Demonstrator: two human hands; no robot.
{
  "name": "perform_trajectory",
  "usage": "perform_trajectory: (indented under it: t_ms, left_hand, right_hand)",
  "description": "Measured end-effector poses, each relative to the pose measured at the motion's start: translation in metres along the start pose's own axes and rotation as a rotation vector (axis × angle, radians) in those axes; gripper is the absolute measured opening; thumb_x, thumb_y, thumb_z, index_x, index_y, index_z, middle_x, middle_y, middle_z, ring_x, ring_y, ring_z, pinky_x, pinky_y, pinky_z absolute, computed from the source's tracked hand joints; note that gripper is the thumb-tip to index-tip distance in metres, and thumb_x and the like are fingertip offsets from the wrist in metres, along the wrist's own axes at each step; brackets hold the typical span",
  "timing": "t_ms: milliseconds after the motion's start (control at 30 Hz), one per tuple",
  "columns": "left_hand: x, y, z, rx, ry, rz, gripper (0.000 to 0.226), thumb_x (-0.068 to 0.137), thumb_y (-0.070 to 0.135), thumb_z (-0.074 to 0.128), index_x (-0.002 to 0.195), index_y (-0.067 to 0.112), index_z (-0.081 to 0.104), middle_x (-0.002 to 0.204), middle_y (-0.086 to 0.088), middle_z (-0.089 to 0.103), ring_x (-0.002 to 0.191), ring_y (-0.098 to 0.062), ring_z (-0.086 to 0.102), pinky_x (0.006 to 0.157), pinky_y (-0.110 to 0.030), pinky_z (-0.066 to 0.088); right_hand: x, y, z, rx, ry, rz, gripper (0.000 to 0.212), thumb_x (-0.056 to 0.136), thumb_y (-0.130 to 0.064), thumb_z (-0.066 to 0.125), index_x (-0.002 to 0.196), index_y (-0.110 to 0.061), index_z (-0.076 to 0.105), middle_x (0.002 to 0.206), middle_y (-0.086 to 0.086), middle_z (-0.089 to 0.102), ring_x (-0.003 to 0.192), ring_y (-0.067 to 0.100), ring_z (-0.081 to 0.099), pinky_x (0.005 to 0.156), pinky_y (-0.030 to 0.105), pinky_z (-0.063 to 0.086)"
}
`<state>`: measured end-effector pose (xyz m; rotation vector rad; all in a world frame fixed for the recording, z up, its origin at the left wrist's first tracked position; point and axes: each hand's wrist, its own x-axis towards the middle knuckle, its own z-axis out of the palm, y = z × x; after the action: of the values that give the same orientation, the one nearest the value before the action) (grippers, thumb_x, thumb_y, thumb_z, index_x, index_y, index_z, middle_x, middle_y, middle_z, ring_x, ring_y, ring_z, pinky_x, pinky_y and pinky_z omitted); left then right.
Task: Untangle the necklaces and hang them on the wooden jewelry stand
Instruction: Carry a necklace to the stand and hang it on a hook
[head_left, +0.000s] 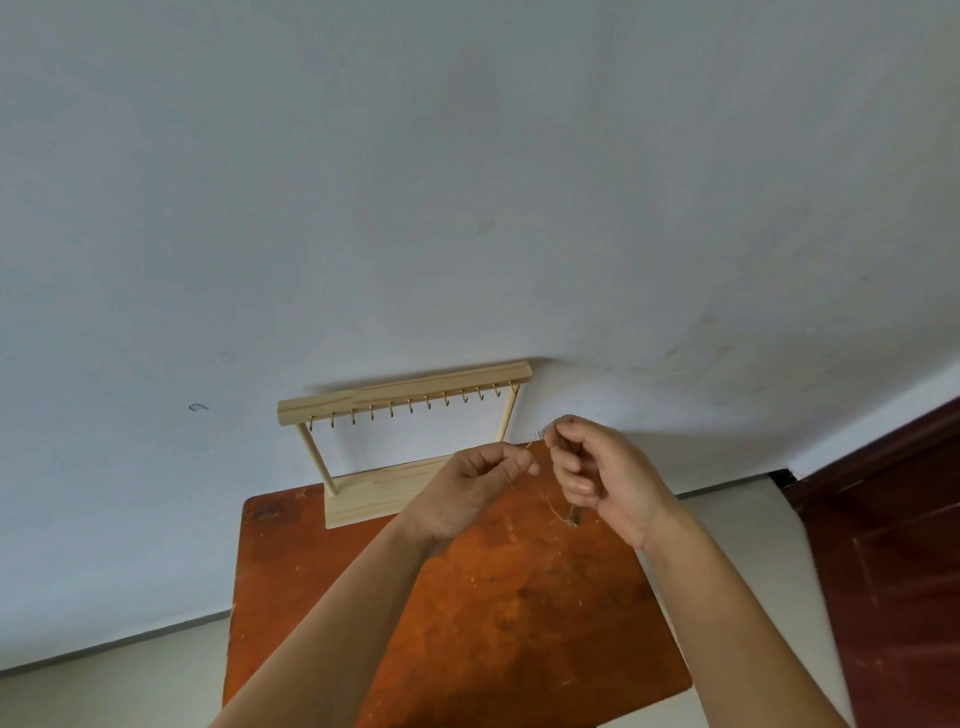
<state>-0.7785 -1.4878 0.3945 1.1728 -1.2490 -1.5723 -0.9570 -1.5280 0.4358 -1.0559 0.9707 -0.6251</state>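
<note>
The wooden jewelry stand (358, 493) stands at the far edge of the table against the wall. Its top bar carries a row of several small gold hooks, all bare. My left hand (467, 488) and my right hand (597, 467) are raised just in front of the stand's right post. Both pinch a thin chain necklace (558, 506) between thumb and fingers. A short stretch of chain runs between the two hands, and a loop with a small dark pendant hangs below my right hand, over the table.
A worn orange-brown table (493, 597) fills the lower middle. A pale wall rises behind it. At the right stands a dark red-brown door (893, 545). Light floor shows on both sides of the table.
</note>
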Motion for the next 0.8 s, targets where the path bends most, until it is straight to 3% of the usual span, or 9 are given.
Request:
perform_trajectory:
  t_ms: [100,167,267,333,400,500,633,700,800]
  left_hand:
    - [0.005,-0.004,0.003,-0.029,0.161,-0.030,0.029,0.101,0.024,0.050,0.104,0.004,0.071,0.062,0.021,0.061,0.059,0.006,0.053,0.059,-0.007,0.040]
    - [0.012,-0.009,0.002,0.022,0.289,-0.060,0.024,0.099,0.027,0.055,0.100,0.014,0.075,0.077,0.017,0.072,0.074,0.005,0.061,0.062,-0.006,0.045]
    - [0.025,-0.017,-0.001,0.024,0.470,-0.138,0.017,0.093,0.035,0.064,0.096,0.025,0.076,0.090,0.000,0.070,0.082,-0.015,0.056,0.065,-0.016,0.043]
    - [0.034,-0.018,-0.002,-0.005,0.541,-0.190,0.020,0.092,0.036,0.066,0.102,0.022,0.076,0.095,-0.002,0.069,0.085,-0.015,0.055,0.066,-0.019,0.043]
    - [0.042,-0.016,-0.002,-0.013,0.568,-0.221,0.027,0.092,0.036,0.065,0.110,0.018,0.074,0.103,0.004,0.067,0.096,-0.013,0.057,0.075,-0.022,0.044]
    - [0.054,-0.019,-0.001,-0.061,0.596,-0.291,0.029,0.091,0.039,0.066,0.110,0.018,0.074,0.111,0.006,0.064,0.113,-0.022,0.053,0.093,-0.040,0.045]
    - [0.067,-0.023,0.000,-0.146,0.622,-0.330,0.019,0.091,0.038,0.067,0.101,0.023,0.074,0.100,0.011,0.063,0.117,-0.023,0.052,0.107,-0.049,0.042]
    - [0.071,-0.023,0.001,-0.186,0.635,-0.333,0.025,0.090,0.038,0.068,0.107,0.020,0.073,0.098,0.012,0.062,0.120,-0.023,0.052,0.110,-0.052,0.039]
    - [0.076,-0.025,0.002,-0.184,0.663,-0.350,0.029,0.090,0.039,0.068,0.110,0.019,0.074,0.111,0.005,0.063,0.123,-0.026,0.052,0.110,-0.054,0.039]
  right_hand:
    - [0.009,0.002,-0.010,-0.098,0.107,-0.034,0.029,0.104,-0.027,0.044,0.091,-0.011,0.064,0.063,-0.002,0.039,0.049,0.010,0.026,0.047,0.027,0.020]
    - [0.017,0.004,-0.014,-0.192,0.179,-0.042,0.027,0.103,-0.029,0.050,0.094,-0.012,0.068,0.062,-0.002,0.037,0.049,0.010,0.026,0.048,0.026,0.021]
    - [0.031,0.007,-0.018,-0.220,0.241,-0.033,0.024,0.101,-0.031,0.053,0.099,-0.013,0.070,0.062,-0.003,0.036,0.050,0.010,0.027,0.048,0.024,0.024]
    - [0.041,0.008,-0.018,-0.227,0.285,-0.030,0.023,0.101,-0.031,0.053,0.102,-0.016,0.071,0.064,-0.003,0.037,0.050,0.008,0.029,0.047,0.021,0.027]
    - [0.052,0.008,-0.017,-0.252,0.306,-0.040,0.023,0.101,-0.033,0.053,0.101,-0.021,0.072,0.066,-0.005,0.038,0.049,0.006,0.031,0.047,0.019,0.030]
    - [0.066,0.006,-0.013,-0.273,0.312,-0.062,0.022,0.100,-0.034,0.054,0.097,-0.025,0.074,0.065,-0.012,0.045,0.055,0.006,0.035,0.050,0.019,0.032]
    - [0.079,0.000,-0.012,-0.277,0.298,-0.090,0.023,0.100,-0.035,0.054,0.100,-0.022,0.074,0.059,-0.018,0.050,0.058,0.004,0.039,0.052,0.019,0.031]
    - [0.086,-0.001,-0.013,-0.283,0.296,-0.090,0.025,0.100,-0.036,0.055,0.103,-0.020,0.074,0.062,-0.014,0.047,0.056,0.006,0.038,0.050,0.020,0.031]
    - [0.094,0.001,-0.019,-0.290,0.290,-0.081,0.025,0.100,-0.036,0.054,0.104,-0.019,0.073,0.065,-0.007,0.044,0.054,0.007,0.036,0.048,0.020,0.031]
